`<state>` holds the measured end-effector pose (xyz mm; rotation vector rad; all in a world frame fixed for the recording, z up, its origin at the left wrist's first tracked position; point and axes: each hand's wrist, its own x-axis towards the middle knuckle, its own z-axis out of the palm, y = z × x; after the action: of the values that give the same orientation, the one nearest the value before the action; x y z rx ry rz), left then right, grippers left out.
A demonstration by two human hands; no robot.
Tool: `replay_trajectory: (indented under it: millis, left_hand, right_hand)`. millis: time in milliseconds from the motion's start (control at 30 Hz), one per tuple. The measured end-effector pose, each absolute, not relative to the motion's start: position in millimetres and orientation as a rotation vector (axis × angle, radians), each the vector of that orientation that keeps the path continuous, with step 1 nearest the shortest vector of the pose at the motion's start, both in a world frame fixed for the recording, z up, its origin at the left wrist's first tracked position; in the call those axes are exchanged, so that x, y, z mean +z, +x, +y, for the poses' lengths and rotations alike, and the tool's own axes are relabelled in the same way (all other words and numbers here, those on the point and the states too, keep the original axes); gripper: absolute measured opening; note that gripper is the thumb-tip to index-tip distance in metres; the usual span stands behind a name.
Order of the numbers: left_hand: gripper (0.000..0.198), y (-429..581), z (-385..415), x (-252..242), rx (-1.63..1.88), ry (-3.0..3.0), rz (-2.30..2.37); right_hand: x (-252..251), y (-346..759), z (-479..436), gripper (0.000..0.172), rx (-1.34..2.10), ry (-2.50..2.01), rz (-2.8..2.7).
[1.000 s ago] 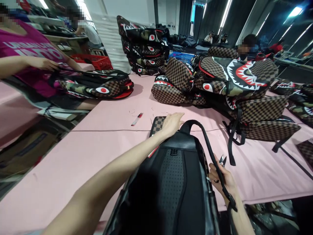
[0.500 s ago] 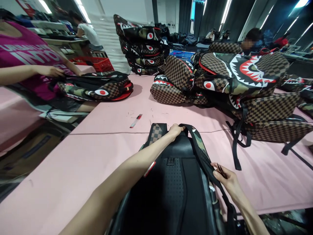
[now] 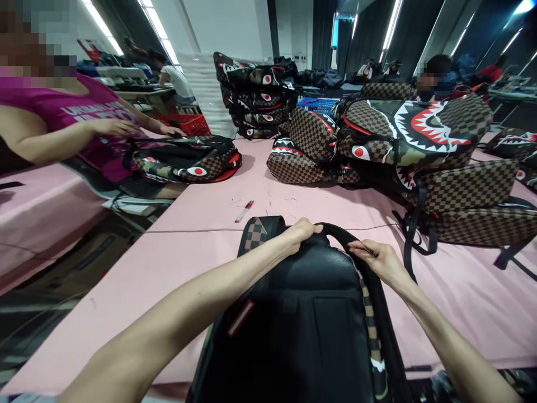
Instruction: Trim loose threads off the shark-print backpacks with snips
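A black backpack (image 3: pixel 302 324) lies back-side up in front of me on the pink table (image 3: pixel 168 263). My left hand (image 3: pixel 302 232) is closed on the top of the backpack near its handle. My right hand (image 3: pixel 377 260) pinches the right shoulder strap (image 3: pixel 373 313) close to the top, with a small thread snipper tucked in its fingers. A checkered strap (image 3: pixel 257 232) pokes out at the top left of the backpack.
A pile of checkered shark-mouth backpacks (image 3: pixel 403 145) covers the table's right and back. A red-and-white pen (image 3: pixel 244 211) lies ahead. A person in a magenta shirt (image 3: pixel 84 123) handles another backpack (image 3: pixel 188 162) at the left. A further stack (image 3: pixel 255 95) stands behind.
My right hand slid up the shoulder strap from its lower part to near the backpack's top. The backpack's top tilted up towards me. My left hand kept its grip.
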<state>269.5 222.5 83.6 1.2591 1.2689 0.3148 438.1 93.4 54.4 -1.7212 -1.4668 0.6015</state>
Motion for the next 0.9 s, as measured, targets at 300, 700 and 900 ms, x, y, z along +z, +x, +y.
replay_trajectory:
  millis: [300, 700, 900]
  left_hand:
    - [0.021, 290.5, 212.1, 87.0, 0.293, 1.24, 1.281]
    - [0.021, 278.3, 192.2, 155.1, 0.314, 1.3, 1.278]
    - [0.019, 240.5, 140.5, 201.8, 0.348, 1.492, 1.111]
  right_hand:
    - [99.1, 413.9, 106.1, 0.013, 0.302, -1.908, -1.758]
    - [159.1, 386.5, 83.0, 0.022, -0.209, -1.93, -2.089]
    - [177.7, 365.9, 35.3, 0.029, -0.406, -1.703, -2.202]
